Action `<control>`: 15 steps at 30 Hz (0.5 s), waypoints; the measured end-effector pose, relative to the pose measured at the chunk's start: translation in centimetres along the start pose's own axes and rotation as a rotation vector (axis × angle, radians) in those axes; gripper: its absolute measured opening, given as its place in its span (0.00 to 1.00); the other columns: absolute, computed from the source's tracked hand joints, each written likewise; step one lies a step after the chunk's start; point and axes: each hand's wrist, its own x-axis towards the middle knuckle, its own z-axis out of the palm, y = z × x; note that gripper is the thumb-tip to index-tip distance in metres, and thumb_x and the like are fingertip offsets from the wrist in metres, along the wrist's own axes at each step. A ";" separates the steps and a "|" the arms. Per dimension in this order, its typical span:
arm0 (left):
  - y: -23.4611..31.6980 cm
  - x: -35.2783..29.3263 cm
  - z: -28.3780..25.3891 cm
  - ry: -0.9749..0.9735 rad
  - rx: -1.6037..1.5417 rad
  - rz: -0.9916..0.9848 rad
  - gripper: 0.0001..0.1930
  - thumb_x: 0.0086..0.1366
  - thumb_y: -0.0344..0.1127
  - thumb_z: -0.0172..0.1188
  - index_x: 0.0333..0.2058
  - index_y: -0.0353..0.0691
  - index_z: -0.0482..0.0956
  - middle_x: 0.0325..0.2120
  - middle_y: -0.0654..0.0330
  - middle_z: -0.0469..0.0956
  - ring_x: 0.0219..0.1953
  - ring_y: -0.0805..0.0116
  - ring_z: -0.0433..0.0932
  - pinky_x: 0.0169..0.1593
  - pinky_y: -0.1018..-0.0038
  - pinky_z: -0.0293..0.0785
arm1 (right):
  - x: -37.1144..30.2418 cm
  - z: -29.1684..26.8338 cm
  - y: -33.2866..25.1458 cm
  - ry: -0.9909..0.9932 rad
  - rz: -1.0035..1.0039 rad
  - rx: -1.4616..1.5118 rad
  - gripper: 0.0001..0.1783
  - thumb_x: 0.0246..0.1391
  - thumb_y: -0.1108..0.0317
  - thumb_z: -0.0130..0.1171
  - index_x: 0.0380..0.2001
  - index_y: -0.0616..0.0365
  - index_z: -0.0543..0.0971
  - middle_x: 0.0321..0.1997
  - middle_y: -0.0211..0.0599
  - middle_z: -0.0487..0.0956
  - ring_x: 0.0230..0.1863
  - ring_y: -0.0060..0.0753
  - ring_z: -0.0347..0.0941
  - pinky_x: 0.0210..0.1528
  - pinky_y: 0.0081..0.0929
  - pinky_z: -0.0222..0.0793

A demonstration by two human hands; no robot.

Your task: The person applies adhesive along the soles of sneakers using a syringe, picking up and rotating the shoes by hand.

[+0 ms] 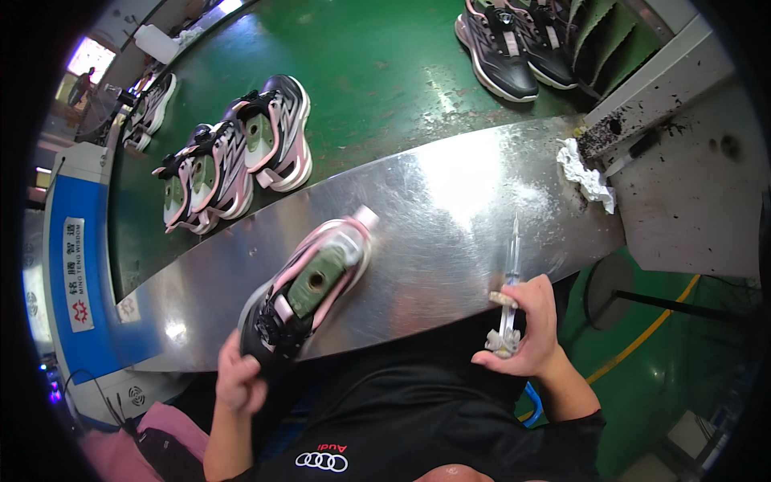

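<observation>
A black and pink sneaker (309, 281) with a green insole hangs over the metal sheet, its heel pointing away from me. My left hand (239, 379) is closed around its toe end, slightly smeared by motion. On the right, my right hand (536, 328) grips a clear syringe (512, 255), whose thin tip points away from me over the sheet. Whitish residue coats the syringe's flange and plunger end near my thumb. The syringe and the sneaker are well apart.
Several similar sneakers (229, 165) stand at the left on the green tabletop (361, 72). Another pair (502, 52) stands far right. Crumpled white tissue (586, 178) lies on the metal sheet (409, 241), beside a stained panel (683, 177). A blue and white machine (76, 265) borders the left.
</observation>
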 end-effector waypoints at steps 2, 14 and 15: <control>1.4 2.6 -1.4 0.072 0.068 0.185 0.31 0.54 0.35 0.59 0.54 0.26 0.61 0.49 0.48 0.71 0.51 0.56 0.72 0.58 0.62 0.65 | 0.5 0.4 0.3 0.014 0.076 0.055 0.42 0.28 0.48 0.74 0.45 0.59 0.69 0.38 0.37 0.73 0.33 0.39 0.64 0.38 0.30 0.59; 2.4 16.8 0.8 -0.129 -0.443 0.079 0.27 0.61 0.49 0.53 0.54 0.38 0.67 0.51 0.51 0.71 0.53 0.52 0.70 0.57 0.53 0.66 | 0.0 -0.6 2.3 0.046 0.417 0.415 0.51 0.28 0.43 0.75 0.54 0.60 0.66 0.43 0.36 0.67 0.40 0.26 0.65 0.40 0.21 0.63; 2.1 16.9 0.7 -0.256 -0.437 0.127 0.26 0.66 0.47 0.45 0.57 0.34 0.62 0.54 0.49 0.68 0.55 0.53 0.69 0.60 0.54 0.63 | 0.1 -0.6 2.2 0.068 0.446 0.470 0.52 0.28 0.45 0.76 0.55 0.60 0.65 0.45 0.36 0.67 0.43 0.26 0.66 0.43 0.21 0.64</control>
